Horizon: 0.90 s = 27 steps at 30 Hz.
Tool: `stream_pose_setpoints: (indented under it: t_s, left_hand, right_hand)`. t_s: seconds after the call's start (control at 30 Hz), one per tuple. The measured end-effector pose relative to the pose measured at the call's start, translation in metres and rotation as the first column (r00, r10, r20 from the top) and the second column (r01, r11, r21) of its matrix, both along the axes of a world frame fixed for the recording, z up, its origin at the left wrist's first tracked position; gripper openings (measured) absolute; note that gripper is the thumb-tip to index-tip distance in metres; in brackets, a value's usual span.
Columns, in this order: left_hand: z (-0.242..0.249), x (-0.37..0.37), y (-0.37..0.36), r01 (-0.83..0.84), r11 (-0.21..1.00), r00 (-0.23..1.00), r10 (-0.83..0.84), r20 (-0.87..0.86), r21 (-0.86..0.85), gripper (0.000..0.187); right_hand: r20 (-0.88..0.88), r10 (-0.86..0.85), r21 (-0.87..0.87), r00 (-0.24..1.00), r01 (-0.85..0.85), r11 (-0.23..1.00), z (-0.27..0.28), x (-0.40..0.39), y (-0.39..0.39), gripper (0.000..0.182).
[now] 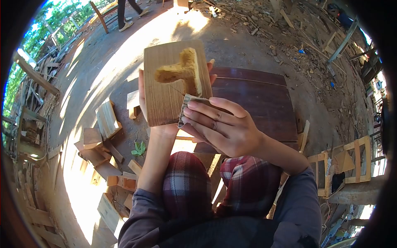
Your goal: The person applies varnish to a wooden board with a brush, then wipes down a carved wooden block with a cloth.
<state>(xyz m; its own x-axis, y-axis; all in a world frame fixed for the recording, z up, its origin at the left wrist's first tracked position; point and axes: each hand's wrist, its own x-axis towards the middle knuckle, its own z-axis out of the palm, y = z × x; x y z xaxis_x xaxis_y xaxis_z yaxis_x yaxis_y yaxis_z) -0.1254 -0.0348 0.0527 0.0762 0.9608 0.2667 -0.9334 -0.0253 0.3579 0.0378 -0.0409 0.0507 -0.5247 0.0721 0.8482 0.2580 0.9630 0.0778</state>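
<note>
My left hand (164, 129) supports a wooden block (159, 99) from beneath, its thumb along the left edge and fingertips curling over the right edge. A rough T-shaped hollow (175, 74), paler and yellowish, is carved into the block's upper face. Pressed flat between thumb and fingers of my right hand (233, 128) is a folded piece of sandpaper (185, 108). It meets the block's lower right corner, just below the hollow's end. Most of the left palm is hidden behind the block.
Beyond the block lies a dark brown wooden panel (252, 103). Several wood offcuts (108, 118) and a green leafy sprig (139, 149) are on the ground at left. Wooden frames (357, 159) stand at right. Another person's legs (124, 14) show at the top.
</note>
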Motion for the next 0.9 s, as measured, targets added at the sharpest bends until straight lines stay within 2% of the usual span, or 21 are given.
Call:
stream_pose_setpoints:
  t_s: [0.03, 0.07, 0.17, 0.2, 0.27, 0.37, 0.4, 0.5, 0.53, 0.63, 0.67, 0.77, 0.83, 0.9]
  left_hand:
    - [0.002, 0.0, 0.0, 0.039, 0.999, 0.999, -0.04, -0.007, -0.023, 0.088]
    - [-0.003, -0.001, 0.001, 0.042, 0.996, 0.999, -0.041, -0.015, 0.083, 0.083]
    - [-0.015, -0.016, 0.001, 0.033, 0.989, 0.992, -0.05, 0.119, 0.147, 0.064]
    - [-0.014, -0.014, -0.002, -0.023, 0.997, 0.999, 0.019, 0.048, 0.079, 0.055]
    - [-0.017, -0.013, 0.0, -0.08, 0.994, 0.994, 0.074, 0.077, 0.072, 0.062]
    - [-0.012, -0.011, -0.001, -0.1, 0.994, 0.987, 0.093, 0.127, 0.044, 0.066]
    - [-0.009, -0.011, -0.002, -0.1, 0.994, 0.985, 0.094, 0.148, 0.034, 0.065]
    - [-0.022, -0.013, 0.007, 0.106, 0.962, 0.916, -0.193, 0.352, 0.252, 0.064]
    - [-0.026, -0.015, 0.009, 0.067, 0.98, 0.968, -0.109, 0.227, 0.185, 0.063]
    - [-0.012, -0.009, 0.004, -0.092, 0.993, 0.983, 0.102, 0.151, -0.069, 0.059]
    - [-0.013, -0.01, 0.004, -0.075, 0.997, 0.98, 0.073, 0.183, -0.001, 0.057]
    - [-0.014, -0.007, 0.009, -0.134, 0.99, 0.973, 0.141, 0.184, -0.05, 0.055]
    - [-0.013, -0.005, 0.008, -0.204, 0.978, 0.969, 0.208, 0.133, -0.048, 0.051]
    - [-0.013, -0.008, 0.012, -0.238, 0.971, 0.969, 0.239, 0.062, -0.027, 0.05]
  right_hand:
    - [0.015, -0.013, 0.015, 1.0, 0.013, 1.0, 0.0, 0.001, 0.007, 0.022]
    - [0.029, -0.026, 0.03, 0.999, 0.026, 0.999, -0.001, 0.002, 0.014, 0.023]
    - [0.078, -0.059, -0.012, 0.995, 0.06, 0.998, 0.002, 0.007, 0.026, 0.026]
    - [0.103, -0.061, -0.047, 0.993, 0.066, 0.997, 0.005, 0.006, 0.02, 0.028]
    - [0.192, -0.044, -0.101, 0.981, 0.064, 0.993, 0.012, 0.004, 0.004, 0.029]
    - [0.118, -0.027, -0.132, 0.993, 0.043, 0.99, 0.01, -0.006, 0.01, 0.031]
    - [0.087, -0.068, -0.148, 0.994, 0.08, 0.986, 0.011, -0.005, 0.026, 0.032]
    - [0.035, -0.007, -0.195, 0.999, 0.013, 0.981, 0.003, -0.014, 0.026, 0.033]
    - [0.096, 0.053, -0.215, 0.994, -0.032, 0.976, 0.001, -0.014, 0.013, 0.033]
    - [0.156, 0.08, -0.283, 0.985, -0.033, 0.959, 0.012, -0.018, 0.014, 0.034]
    - [0.109, 0.057, -0.329, 0.992, -0.018, 0.944, 0.008, -0.019, 0.028, 0.035]
    - [0.07, 0.068, -0.36, 0.995, -0.038, 0.932, 0.0, -0.023, 0.028, 0.036]
    - [0.118, 0.15, -0.397, 0.982, -0.092, 0.913, 0.007, -0.02, 0.012, 0.035]
    - [0.094, 0.152, -0.471, 0.984, -0.09, 0.877, 0.001, -0.02, 0.029, 0.034]
